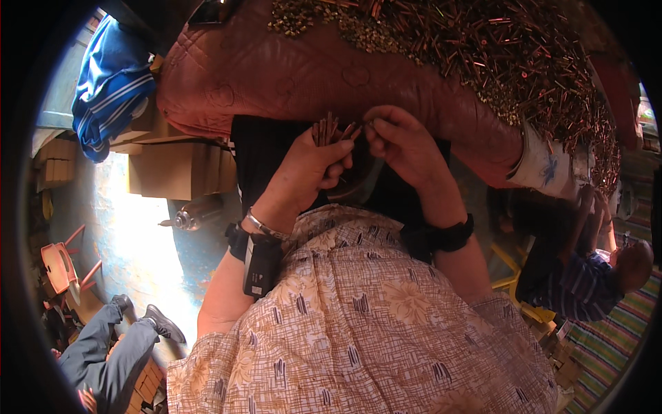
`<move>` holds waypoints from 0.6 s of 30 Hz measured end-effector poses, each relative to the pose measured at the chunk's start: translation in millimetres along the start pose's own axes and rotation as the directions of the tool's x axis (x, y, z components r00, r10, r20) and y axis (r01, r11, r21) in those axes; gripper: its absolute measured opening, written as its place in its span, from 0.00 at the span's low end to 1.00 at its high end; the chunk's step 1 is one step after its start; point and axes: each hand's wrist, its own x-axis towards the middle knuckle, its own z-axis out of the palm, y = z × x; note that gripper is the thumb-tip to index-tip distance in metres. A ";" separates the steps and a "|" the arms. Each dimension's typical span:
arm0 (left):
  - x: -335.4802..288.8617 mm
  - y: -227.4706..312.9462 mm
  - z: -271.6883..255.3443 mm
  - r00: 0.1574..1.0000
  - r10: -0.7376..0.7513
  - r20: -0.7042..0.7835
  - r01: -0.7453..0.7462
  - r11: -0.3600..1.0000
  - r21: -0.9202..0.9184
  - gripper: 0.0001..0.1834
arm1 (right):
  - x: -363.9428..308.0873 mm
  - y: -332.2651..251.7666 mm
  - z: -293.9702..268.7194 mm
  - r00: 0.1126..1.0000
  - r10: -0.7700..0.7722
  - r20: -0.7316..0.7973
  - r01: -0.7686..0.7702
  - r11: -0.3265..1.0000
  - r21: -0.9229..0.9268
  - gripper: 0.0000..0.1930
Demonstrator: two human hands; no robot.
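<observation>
A bundle of thin copper-coloured tubes (327,131) stands up out of my left hand (307,169), whose fingers are wrapped round it. One tube leans away from the bundle toward the right. Close beside it, my right hand (407,148) is closed in a pinch of thumb and forefinger. What sits between those fingertips is too small to make out. Both hands are above my lap, at the near edge of a table with a reddish-brown cover (303,86). On its far right lies a broad heap of similar copper tubes (503,52), with small brass-coloured pieces (293,17) at the far side.
Cardboard boxes (169,165) and a blue garment with white stripes (114,86) are at the left. A dark metal tool or motor part (196,214) is below the boxes. One person (583,276) sits at the right by the table; another person's legs (127,352) show lower left.
</observation>
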 end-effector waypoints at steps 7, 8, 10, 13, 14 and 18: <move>-1.2 1.0 2.5 1.000 -0.019 -0.017 0.019 1.000 -0.003 0.06 | -0.2 1.7 -2.3 0.999 -0.006 0.040 0.005 1.000 0.020 0.10; -0.8 0.4 1.8 1.000 -0.019 -0.011 0.019 1.000 -0.006 0.06 | -0.7 1.2 -1.4 0.999 -0.012 0.034 0.011 1.000 0.009 0.10; 0.1 -0.7 0.3 1.000 -0.019 -0.005 0.018 1.000 -0.010 0.06 | -1.9 -0.3 1.0 1.000 -0.009 0.017 0.010 1.000 -0.017 0.09; 1.4 -0.9 -1.1 1.000 -0.007 0.025 0.008 1.000 -0.009 0.06 | -2.6 -0.6 2.2 0.999 -0.033 -0.026 0.030 0.995 -0.098 0.09; 1.3 -0.4 -0.8 1.000 -0.010 0.014 0.010 1.000 -0.004 0.06 | -2.7 -0.5 2.4 0.997 -0.060 -0.051 0.051 0.987 -0.153 0.08; 0.6 2.3 3.2 0.999 -0.030 0.014 0.030 0.999 -0.029 0.06 | -3.2 0.7 5.8 0.992 -0.081 -0.099 0.049 0.956 -0.288 0.07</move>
